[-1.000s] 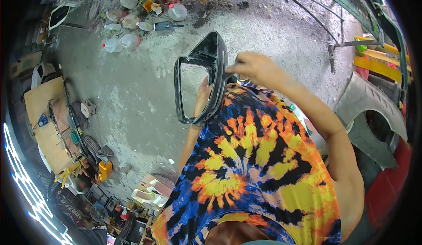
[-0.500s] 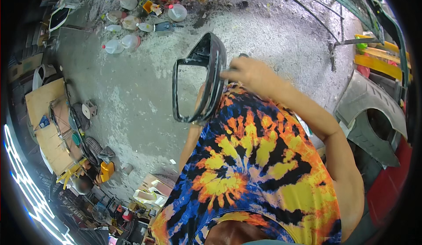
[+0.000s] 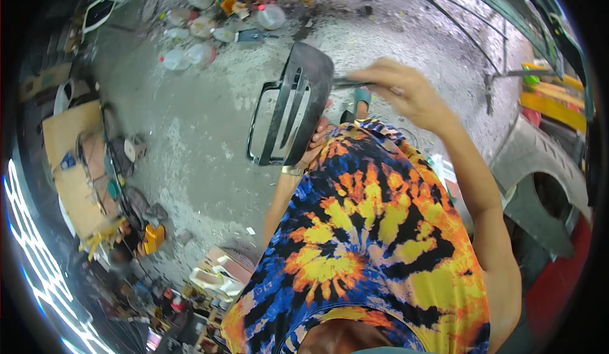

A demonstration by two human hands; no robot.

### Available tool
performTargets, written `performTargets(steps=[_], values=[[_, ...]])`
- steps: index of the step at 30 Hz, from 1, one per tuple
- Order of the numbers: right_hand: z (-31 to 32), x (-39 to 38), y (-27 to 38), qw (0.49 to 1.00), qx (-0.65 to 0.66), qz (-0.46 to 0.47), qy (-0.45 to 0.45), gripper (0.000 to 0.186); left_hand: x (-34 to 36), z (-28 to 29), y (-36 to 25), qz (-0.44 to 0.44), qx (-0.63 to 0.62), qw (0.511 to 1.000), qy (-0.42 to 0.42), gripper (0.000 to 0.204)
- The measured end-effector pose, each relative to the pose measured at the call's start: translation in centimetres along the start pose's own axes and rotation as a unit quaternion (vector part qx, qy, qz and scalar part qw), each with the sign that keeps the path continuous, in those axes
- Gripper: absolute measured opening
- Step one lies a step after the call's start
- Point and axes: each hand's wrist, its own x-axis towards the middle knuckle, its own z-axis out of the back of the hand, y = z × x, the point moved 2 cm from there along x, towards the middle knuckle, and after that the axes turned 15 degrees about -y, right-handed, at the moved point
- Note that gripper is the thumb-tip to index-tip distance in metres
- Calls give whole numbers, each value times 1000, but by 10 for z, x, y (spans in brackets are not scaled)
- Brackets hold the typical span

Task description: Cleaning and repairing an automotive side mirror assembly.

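A black side-mirror housing (image 3: 309, 75) with long slots and an open frame is held in front of my torso. My left hand (image 3: 314, 144) grips it low on its right-hand edge, partly hidden behind it. My right hand (image 3: 399, 91), smeared by motion, is just right of the housing's top, its fingers closed around a dark elongated piece (image 3: 347, 82) that reaches toward the housing; I cannot tell whether this is a tool or part of the mirror. My tie-dyed shirt (image 3: 355, 227) fills the lower middle.
Several plastic jugs (image 3: 271, 16) lie on the concrete floor (image 3: 177, 119) ahead. Left are cardboard sheets (image 3: 73, 138), a blurred person (image 3: 122, 249) and clutter. Right are grey body panels (image 3: 533, 144), yellow pieces (image 3: 552, 106) and a metal frame (image 3: 495, 62).
The housing has turned to show more of its slotted outer shell. My right hand has moved up and right, the dark piece now showing. More of my left hand is visible.
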Motion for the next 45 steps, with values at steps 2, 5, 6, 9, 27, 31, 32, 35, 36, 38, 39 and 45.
performTargets(steps=[2, 5, 6, 9, 27, 31, 32, 35, 36, 38, 39, 45], values=[[25, -6, 5, 981, 130, -95, -105, 32, -14, -39, -3, 51, -95, 994, -18, 65], [20, -17, -7, 988, 71, -117, -75, 35, -12, -32, -1, 37, -108, 993, 24, 66], [16, -20, -5, 993, 79, -80, -31, 38, -17, -41, -1, 33, -101, 994, 11, 66], [-29, -11, 18, 992, 69, 75, 67, 32, -17, -35, -2, 22, -115, 993, 14, 64], [-67, -3, 33, 974, -69, 129, 171, 22, -24, -14, -8, 76, -53, 995, 36, 62], [-102, -32, 53, 942, 117, 203, 239, 29, -22, -12, -10, 90, -41, 994, 45, 62], [-98, -30, 53, 940, 116, 206, 246, 29, -22, -11, -10, 88, -41, 994, 49, 62], [-53, -15, 52, 967, 207, -57, 140, 31, -24, -10, 0, 78, -45, 994, 70, 62], [-40, -2, 37, 985, 149, -67, 55, 33, -18, -13, 5, 80, -46, 992, 81, 61], [-26, 36, 19, 995, 14, 91, -49, 37, -26, -30, 3, 62, -34, 993, 97, 57], [-29, 55, 18, 980, -27, 178, -82, 37, -30, -35, 2, 43, -28, 997, 65, 57], [-88, 87, 0, 989, -41, 110, 88, 38, -46, -55, -4, -9, 13, 992, -123, 56]])
